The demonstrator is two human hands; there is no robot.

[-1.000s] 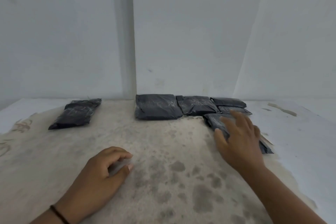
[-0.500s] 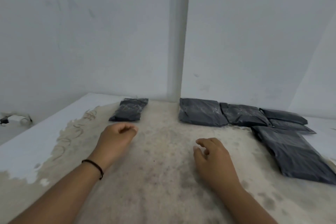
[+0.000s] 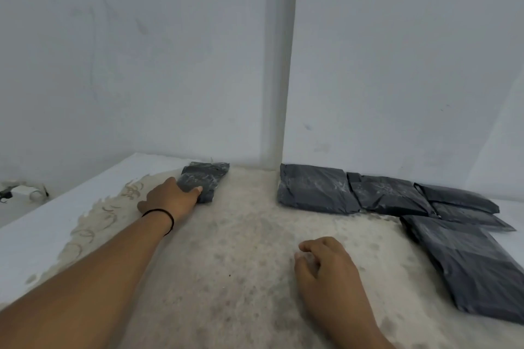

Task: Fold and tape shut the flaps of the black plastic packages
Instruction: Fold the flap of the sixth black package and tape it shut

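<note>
- Six black packages on one tabletop (image 3: 243, 286), all lying flat.
- Lone package (image 3: 211, 178): far left, close to the back wall (image 3: 141, 65), well apart from the others.
- Left hand (image 3: 170, 198): arm stretched forward, fingers laid on the near end of the lone package; whether they curl round its edge or only press on it cannot be told. Black band (image 3: 163, 214) on the wrist.
- Right hand (image 3: 326, 261): resting on the bare tabletop near centre, fingers loosely curled, holding nothing, apart from every package.
- Big package (image 3: 312, 193): against the wall, just right of the wall's upright strip (image 3: 279, 65).
- Second package (image 3: 388, 195): touching the big package's right edge, with creased, shiny wrap.
- Two slim packages (image 3: 459, 198): further right in the same row, one just in front of the other, edges touching.
- Near package (image 3: 467, 263): largest in view, lying at a slant in front of the row on the right, its far corner just beside the slim pair.
- Tabletop surface: worn and speckled grey-beige in the middle, white along the left and right margins, with curved scuff marks on the left.
- Small blurred clutter (image 3: 17, 191) beyond the tabletop's left edge; kind cannot be told.
</note>
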